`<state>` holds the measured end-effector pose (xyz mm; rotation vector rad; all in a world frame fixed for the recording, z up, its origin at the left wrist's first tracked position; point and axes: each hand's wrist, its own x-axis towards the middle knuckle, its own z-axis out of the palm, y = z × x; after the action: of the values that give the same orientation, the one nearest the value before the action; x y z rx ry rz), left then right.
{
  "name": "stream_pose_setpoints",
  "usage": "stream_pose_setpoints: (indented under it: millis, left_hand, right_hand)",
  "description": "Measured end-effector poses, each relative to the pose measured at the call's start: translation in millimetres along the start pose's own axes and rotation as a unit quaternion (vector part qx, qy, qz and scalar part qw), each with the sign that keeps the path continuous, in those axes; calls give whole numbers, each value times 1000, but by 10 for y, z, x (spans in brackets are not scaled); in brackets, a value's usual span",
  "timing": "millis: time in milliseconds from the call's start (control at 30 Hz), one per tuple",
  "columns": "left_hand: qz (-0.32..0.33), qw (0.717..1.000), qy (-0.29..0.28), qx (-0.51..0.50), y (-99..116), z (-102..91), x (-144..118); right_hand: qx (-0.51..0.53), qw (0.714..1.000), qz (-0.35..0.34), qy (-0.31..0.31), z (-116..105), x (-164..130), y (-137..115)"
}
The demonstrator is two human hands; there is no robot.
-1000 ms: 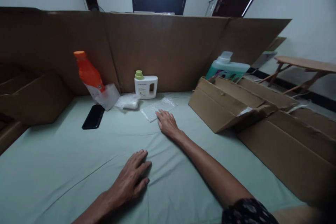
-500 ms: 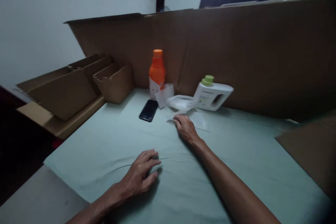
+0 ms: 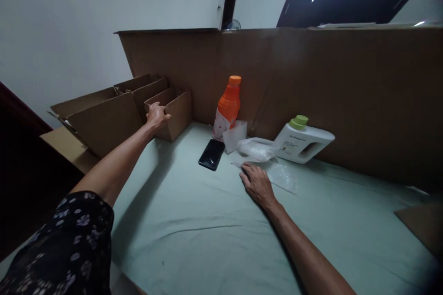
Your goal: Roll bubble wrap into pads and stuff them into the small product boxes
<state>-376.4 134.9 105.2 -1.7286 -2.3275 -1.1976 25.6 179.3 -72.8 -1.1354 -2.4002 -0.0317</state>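
The left hand [image 3: 157, 116], which was lying flat on the green sheet [image 3: 207, 230] half a second ago, is now reaching far left with the arm stretched out straight, and its fingers are curling over the top edge of a small open box [image 3: 175, 113], gripping the rim. This suggests the box is the thing now being taken in hand. It is standing at the far left corner of the table, just beside larger cardboard boxes [image 3: 100, 117] and against the cardboard wall [image 3: 311, 87]. The right hand [image 3: 258, 184] is staying where it was, open, palm down, resting on the near edge of a bubble wrap sheet [image 3: 282, 176]. A phone [image 3: 212, 154], an orange bottle [image 3: 227, 107] and a white jug [image 3: 304, 139] are sitting just beyond it.
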Motion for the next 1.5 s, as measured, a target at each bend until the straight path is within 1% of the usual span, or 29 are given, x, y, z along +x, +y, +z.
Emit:
stream_pose_setpoints:
  millis: [67, 133, 200, 267, 300, 333, 367, 400, 467, 500, 533, 600, 667, 700, 733, 800, 867, 933, 1000, 1033, 1100, 1133, 1200, 1233, 1300, 1367, 1433, 1500]
  left_hand:
    - [4, 1000, 0, -9, -99, -52, -132]
    - [23, 1000, 8, -15, -216, -195, -428]
    - [68, 997, 17, -28, -321, -415, -879]
    - [133, 990, 8, -55, -388, -664, -1450]
    - [141, 988, 11, -56, -408, -782, -1757]
    - [135, 989, 34, -48, -424, -888, -2062]
    - [121, 989, 72, -42, -442, -979, -2350]
    - [97, 990, 96, -38, -468, -1053, -2608]
    - [46, 991, 117, -39, -554, -1143, -2998]
    - [13, 993, 108, -46, -612, -1160, -3119]
    - [-25, 994, 87, -60, -673, -1156, -3190]
    - [-115, 987, 26, -111, -776, -1091, -3197]
    - [-187, 966, -32, -175, -807, -958, -3082]
    - [-201, 957, -54, -202, -787, -874, -3007]
    - [-201, 952, -67, -222, -743, -782, -2938]
    - [-171, 950, -82, -249, -604, -594, -2861]
    - [-145, 951, -86, -259, -440, -420, -2910]
    - [-133, 950, -107, -261, -290, -262, -3083]
    - [-114, 950, -146, -250, -158, -106, -3319]
    - [-96, 951, -169, -240, -93, -22, -3433]
    - [-35, 953, -207, -217, 46, 163, -3603]
    - [2, 952, -221, -210, 122, 260, -3646]
    - [75, 947, -232, -210, 283, 449, -3648]
    - [103, 944, -229, -213, 362, 533, -3616]
    - [137, 946, -203, -214, 498, 666, -3525]
    - [147, 951, -171, -210, 581, 748, -3441]
    - [137, 957, -156, -205, 600, 796, -3397]
    - [127, 959, -153, -200, 574, 837, -3399]
  right_hand:
    - [-4, 1000, -2, 0, 3, 1, 0]
    - [-2, 1000, -3, 0, 9, 0, 1]
    - [5, 1000, -2, 1, 17, 6, -1]
    - [17, 1000, 1, 3, 18, 23, -8]
    - [24, 1000, 3, 5, 10, 33, -13]
    - [33, 999, 6, 8, -6, 43, -22]
    - [42, 999, 8, 10, -33, 49, -35]
    - [51, 999, 11, 14, -71, 48, -55]
    - [70, 997, 17, 24, -177, 18, -130]
    - [80, 996, 19, 29, -238, -12, -193]
    - [92, 995, 19, 33, -298, -53, -278]
    - [123, 992, 9, 28, -394, -152, -514]
    - [165, 986, -12, 6, -434, -250, -823]
    - [187, 982, -23, -8, -434, -289, -988]
    - [208, 977, -33, -20, -428, -319, -1146]
    - [246, 967, -46, -38, -428, -366, -1395]
    - [299, 953, -26, -48, -490, -451, -1495]
    - [349, 935, 23, -52, -636, -650, -1415]
    - [363, 927, 76, -51, -849, -991, -1183]
    - [348, 931, 97, -48, -968, -1202, -1033]
    - [304, 940, 149, -38, -1202, -1648, -732]
    - [277, 943, 180, -36, -1308, -1859, -606]
    - [236, 945, 225, -30, -1476, -2199, -440]
    - [227, 944, 240, -26, -1536, -2315, -401]
    - [226, 940, 257, -16, -1616, -2421, -370]
    - [238, 935, 262, -14, -1669, -2374, -327]
    - [250, 934, 255, -8, -1716, -2199, -208]
    - [251, 938, 239, 13, -1748, -1910, -12]
